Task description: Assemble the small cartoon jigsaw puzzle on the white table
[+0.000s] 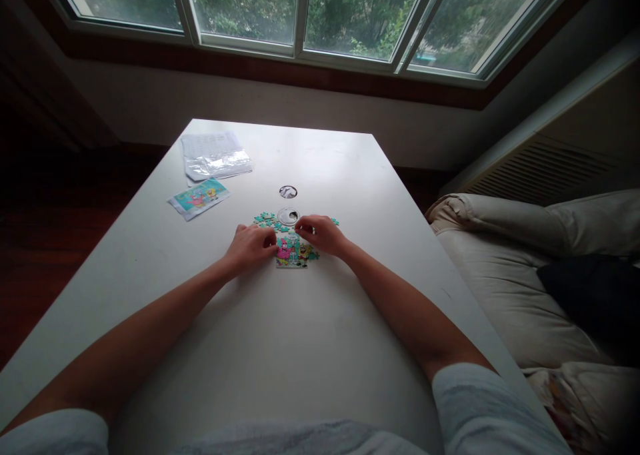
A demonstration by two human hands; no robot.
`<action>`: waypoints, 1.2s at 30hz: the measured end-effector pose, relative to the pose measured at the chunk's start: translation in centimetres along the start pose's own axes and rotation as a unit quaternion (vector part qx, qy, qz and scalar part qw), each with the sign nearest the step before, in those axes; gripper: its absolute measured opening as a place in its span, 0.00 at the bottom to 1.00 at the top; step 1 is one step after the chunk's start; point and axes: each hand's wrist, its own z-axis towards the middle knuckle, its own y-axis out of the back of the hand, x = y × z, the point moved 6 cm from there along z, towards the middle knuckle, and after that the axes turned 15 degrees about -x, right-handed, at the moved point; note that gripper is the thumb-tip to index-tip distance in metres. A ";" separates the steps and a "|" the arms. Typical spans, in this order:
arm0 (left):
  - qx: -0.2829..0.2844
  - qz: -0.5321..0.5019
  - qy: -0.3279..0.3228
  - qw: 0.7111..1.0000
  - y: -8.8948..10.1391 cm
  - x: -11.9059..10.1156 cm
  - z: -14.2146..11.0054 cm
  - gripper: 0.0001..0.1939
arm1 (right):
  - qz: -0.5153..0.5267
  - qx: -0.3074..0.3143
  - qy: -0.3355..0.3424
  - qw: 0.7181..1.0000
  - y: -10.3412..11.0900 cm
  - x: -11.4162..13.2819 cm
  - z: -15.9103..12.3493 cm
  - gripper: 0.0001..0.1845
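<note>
One cartoon jigsaw (287, 258) lies on the white counter (280, 348), between the person's hands, with loose teal pieces (265, 220) just beyond. Past them sit two round items (289, 192), too small to make out; farther left are a picture sheet (200, 199) and glossy plastic-covered papers (213, 155). Windows (345, 15) show greenery ahead; a pale sofa (500, 275) stands right, its near end cut off, and reddish floor (35, 262) fades into shadow at left. Fingers hide the jigsaw's edges. Both forearms reach inward, the left hand (253, 245) curled at its left edge, the right hand (320, 234) pinched over its upper right; whether either grips a piece, I cannot tell.
</note>
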 end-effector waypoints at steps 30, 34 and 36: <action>-0.133 0.045 0.009 0.990 -1.1 3.8 2.8 0.24 | -0.196 -0.074 -0.016 0.978 0.2 -2.6 -0.1 0.16; -0.115 0.052 -0.008 0.992 -2.0 4.1 3.8 0.26 | -0.194 -0.078 -0.012 0.978 0.2 -2.8 0.0 0.13; -0.105 0.055 -0.020 0.993 -2.3 4.0 4.2 0.28 | -0.194 -0.077 -0.012 0.978 0.2 -2.7 0.0 0.12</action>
